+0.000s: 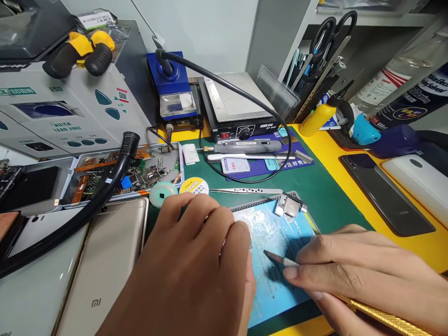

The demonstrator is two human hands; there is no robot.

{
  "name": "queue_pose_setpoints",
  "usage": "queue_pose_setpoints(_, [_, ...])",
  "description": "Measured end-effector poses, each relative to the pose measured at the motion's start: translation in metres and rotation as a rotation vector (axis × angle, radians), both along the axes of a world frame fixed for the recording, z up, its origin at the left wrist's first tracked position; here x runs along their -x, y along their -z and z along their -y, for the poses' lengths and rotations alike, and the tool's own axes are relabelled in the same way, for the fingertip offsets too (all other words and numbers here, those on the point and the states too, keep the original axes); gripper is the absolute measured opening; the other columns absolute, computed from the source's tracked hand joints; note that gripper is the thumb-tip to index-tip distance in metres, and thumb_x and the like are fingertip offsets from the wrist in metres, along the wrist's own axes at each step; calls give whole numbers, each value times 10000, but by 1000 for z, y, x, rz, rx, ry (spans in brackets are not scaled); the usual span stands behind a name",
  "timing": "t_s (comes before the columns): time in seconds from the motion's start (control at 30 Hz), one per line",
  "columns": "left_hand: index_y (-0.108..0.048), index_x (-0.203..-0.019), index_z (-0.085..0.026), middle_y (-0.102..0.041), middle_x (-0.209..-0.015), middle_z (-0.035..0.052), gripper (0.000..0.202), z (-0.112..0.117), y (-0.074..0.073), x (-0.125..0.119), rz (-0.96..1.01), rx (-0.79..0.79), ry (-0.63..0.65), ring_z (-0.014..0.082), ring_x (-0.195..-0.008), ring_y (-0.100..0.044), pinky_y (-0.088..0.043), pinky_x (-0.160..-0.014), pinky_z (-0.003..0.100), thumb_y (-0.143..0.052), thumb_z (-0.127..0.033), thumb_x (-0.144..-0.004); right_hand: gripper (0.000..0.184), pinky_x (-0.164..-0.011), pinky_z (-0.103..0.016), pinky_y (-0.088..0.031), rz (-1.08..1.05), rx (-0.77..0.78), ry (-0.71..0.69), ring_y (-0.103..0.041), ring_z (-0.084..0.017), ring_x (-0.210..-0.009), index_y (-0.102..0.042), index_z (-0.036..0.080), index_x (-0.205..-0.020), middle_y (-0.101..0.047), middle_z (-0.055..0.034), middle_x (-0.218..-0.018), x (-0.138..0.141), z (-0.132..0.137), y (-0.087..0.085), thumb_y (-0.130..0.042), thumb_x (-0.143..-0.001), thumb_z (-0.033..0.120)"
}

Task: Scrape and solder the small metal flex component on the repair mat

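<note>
My right hand (350,275) grips a slim craft knife (282,260) with a gold textured handle, its pointed blade touching or just above a scuffed blue repair mat (280,280). My left hand (185,266) rests curled at the mat's left edge, fingertips down. Anything under those fingers is hidden. A metal clamp (289,206) sits at the mat's far edge. Beyond the left hand lie steel tweezers (247,190), a round solder tin (194,186) and a pale green roll (161,193).
A green work mat (325,196) lies on a yellow bench. Behind stand a soldering station (171,79), a heating plate (238,102) and a rotary tool (247,146). A hot-air station (59,107) and a tray of circuit boards (126,172) are left; phones lie on both sides.
</note>
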State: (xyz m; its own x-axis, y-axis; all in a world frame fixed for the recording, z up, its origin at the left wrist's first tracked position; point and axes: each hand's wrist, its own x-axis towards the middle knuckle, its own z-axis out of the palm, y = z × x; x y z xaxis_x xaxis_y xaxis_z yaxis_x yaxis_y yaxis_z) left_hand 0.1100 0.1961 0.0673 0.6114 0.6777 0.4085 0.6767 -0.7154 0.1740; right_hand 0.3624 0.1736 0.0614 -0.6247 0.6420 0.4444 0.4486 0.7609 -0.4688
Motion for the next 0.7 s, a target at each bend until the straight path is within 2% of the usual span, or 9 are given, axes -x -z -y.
queue_pose_setpoints(0.5, [-668, -929, -178, -644, -853, 76, 131, 1, 0, -1, -11, 3, -9, 318, -933, -598, -432, -906, 518, -606, -105, -839, 462, -398, -348, -519, 2, -10, 26, -755, -205, -646, -700, 221, -1187, -796, -38, -873, 0, 1, 1, -606, -769, 51])
queue_pose_setpoints(0.7, [-672, -908, -180, -645, -849, 75, 106, -2, 1, -3, -9, 10, -17, 313, -945, -602, -446, -932, 523, -604, -115, -858, 473, -381, -379, -494, 30, -20, 23, -766, -223, -647, -684, 239, -1208, -797, -35, -868, 0, 1, 0, -589, -782, 56])
